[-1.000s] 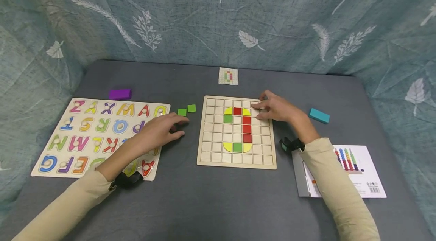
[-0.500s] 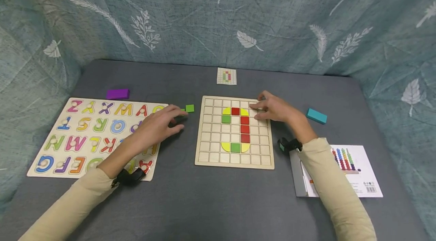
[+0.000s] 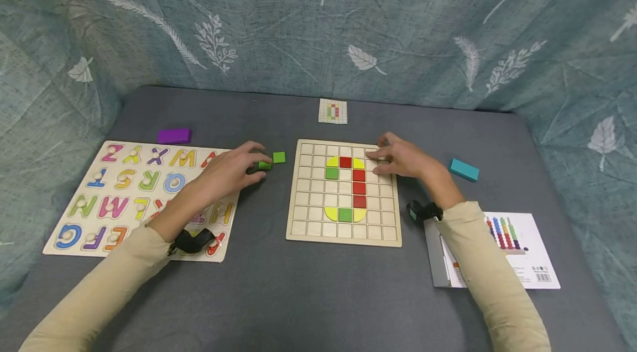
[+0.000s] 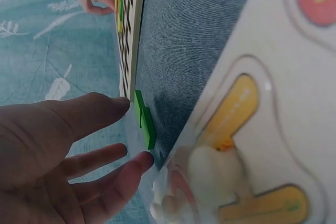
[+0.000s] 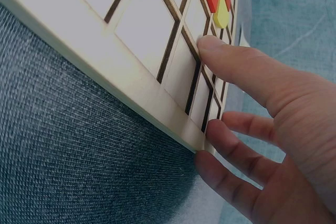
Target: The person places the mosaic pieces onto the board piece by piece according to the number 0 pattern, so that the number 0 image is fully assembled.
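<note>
My left hand [image 3: 228, 172] reaches over the right edge of a wooden alphabet peg puzzle [image 3: 164, 197]. Its fingertips are at a green square tile [image 3: 265, 166], partly hidden by a finger. A second green tile [image 3: 279, 157] lies just beyond it. In the left wrist view, thumb and fingers stand apart, with the green tiles [image 4: 148, 129] past them. My right hand [image 3: 405, 157] rests at the upper right corner of a wooden grid board [image 3: 308, 230], thumb on its face and fingers by its edge. Red, yellow and green tiles [image 3: 359, 188] form a partial ring on the board.
A small pattern card [image 3: 333, 111] lies behind the board. A purple block [image 3: 174, 136] sits behind the alphabet puzzle. To the right are a teal block [image 3: 464, 169] and a white box [image 3: 537, 252], partly under my right forearm. A leaf-print curtain surrounds the table.
My left hand has moved slightly up and away from me, and its fingers now reach the nearer green tile. The right hand stays on the board's corner.
</note>
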`<state>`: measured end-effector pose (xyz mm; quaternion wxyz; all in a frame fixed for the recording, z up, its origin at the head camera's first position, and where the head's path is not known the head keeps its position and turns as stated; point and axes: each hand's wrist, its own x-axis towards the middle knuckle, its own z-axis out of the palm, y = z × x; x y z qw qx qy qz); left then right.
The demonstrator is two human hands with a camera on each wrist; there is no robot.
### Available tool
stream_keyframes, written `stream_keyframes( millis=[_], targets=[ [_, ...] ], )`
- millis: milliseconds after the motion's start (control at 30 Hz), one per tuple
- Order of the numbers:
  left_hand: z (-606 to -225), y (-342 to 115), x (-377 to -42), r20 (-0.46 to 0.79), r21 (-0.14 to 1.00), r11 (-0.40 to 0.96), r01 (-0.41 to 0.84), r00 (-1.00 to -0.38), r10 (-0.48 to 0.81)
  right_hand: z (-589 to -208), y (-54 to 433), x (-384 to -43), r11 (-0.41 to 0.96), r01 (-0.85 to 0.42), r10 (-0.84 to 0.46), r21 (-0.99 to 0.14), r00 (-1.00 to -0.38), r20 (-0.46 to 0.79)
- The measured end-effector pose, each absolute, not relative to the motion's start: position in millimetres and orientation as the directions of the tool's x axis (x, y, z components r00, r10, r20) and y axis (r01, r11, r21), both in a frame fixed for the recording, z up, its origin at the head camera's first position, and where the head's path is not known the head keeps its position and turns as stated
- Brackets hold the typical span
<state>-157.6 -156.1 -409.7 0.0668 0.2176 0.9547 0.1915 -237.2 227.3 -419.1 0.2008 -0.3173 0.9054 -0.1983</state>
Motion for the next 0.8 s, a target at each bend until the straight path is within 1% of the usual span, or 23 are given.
stream_keyframes(
  millis=[100, 367, 633, 800],
  targets=[
    [-408.5, -153.2, -162.0, -0.067, 0.383, 0.837, 0.391, -0.892, 0.447, -418.9, 228.0, -237.1, 0.726, -0.496, -0.649, -0.476, -0.723, -0.237],
    [-407.1, -149.9, -166.9, -0.152, 0.298, 0.859, 0.416, -0.868, 0.473, -419.3, 227.1, -236.5, 0.723, -0.497, -0.653, -0.480, -0.719, -0.239],
    [-409.8, -149.6, -167.6, -0.116, 0.325, 0.814, 0.482, -0.834, 0.540, -418.2, 227.1, -237.1, 0.728, -0.480, -0.645, -0.490, -0.722, -0.251],
    [-410.0, -149.8, -167.7, -0.114, 0.338, 0.810, 0.479, -0.833, 0.541, -418.4, 227.2, -237.3, 0.730, -0.481, -0.644, -0.485, -0.722, -0.252]
  ],
)
